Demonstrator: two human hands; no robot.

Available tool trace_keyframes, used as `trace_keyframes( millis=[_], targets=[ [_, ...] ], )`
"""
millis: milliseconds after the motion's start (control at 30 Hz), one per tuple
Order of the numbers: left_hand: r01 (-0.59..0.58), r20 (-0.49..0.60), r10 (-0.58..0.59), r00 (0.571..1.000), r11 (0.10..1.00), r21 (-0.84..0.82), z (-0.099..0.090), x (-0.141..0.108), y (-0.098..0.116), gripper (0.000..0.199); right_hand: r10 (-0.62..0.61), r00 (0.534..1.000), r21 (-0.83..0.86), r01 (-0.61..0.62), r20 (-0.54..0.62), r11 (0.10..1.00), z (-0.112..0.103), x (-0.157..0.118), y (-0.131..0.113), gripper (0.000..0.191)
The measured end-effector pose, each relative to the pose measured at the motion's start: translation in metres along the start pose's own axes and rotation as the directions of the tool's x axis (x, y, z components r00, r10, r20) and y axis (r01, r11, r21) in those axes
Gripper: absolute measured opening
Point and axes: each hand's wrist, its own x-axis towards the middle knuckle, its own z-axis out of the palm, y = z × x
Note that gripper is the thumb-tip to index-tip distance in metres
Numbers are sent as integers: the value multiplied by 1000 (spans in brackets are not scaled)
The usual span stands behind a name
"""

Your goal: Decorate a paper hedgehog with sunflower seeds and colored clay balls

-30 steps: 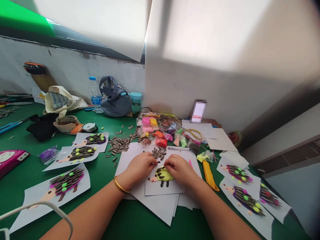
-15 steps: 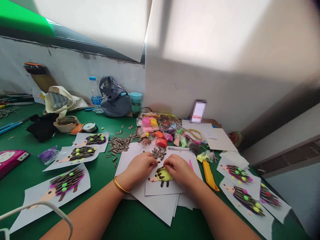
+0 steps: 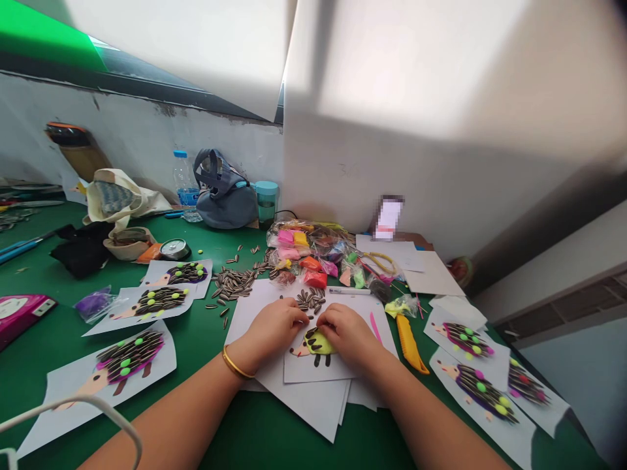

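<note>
A yellow-green clay hedgehog (image 3: 318, 342) with a peach snout and dark legs lies on a small white sheet (image 3: 308, 374). Several sunflower seeds stick in its clay body. My right hand (image 3: 350, 333) bends over the hedgehog's back, thumb and forefinger pinched at a dark sunflower seed that they partly cover. My left hand (image 3: 277, 326) rests at the sheet's upper left, its fingers curled together; what they hold, if anything, is hidden. Just beyond both hands is a small pile of sunflower seeds (image 3: 310, 299) on white paper.
Finished-looking seed hedgehog pictures lie left (image 3: 130, 359) and right (image 3: 482, 391). Behind are a larger seed heap (image 3: 235, 282), bagged coloured clay (image 3: 313, 264), a marker (image 3: 347, 290) and a yellow cutter (image 3: 410, 346). A white cable (image 3: 117, 414) crosses the lower left.
My right hand has shifted slightly left over the hedgehog's back, its fingertips now nearer the head. My left hand stays in place.
</note>
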Motion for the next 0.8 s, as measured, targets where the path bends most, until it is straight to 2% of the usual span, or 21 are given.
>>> trace_keyframes(
  millis=[333,567,800],
  targets=[
    [-4,-15,4,1000,1000,-11,-1,-1,0,23,-24,1000,-30,24,13,999,1,1,0,16],
    [-1,-4,1,1000,1000,-22,-3,-1,2,24,18,1000,-5,-18,16,1000,-4,0,7,16],
    [7,-1,-7,1000,1000,-12,-2,0,1,24,-11,1000,-13,11,24,1000,-2,0,3,15]
  ],
)
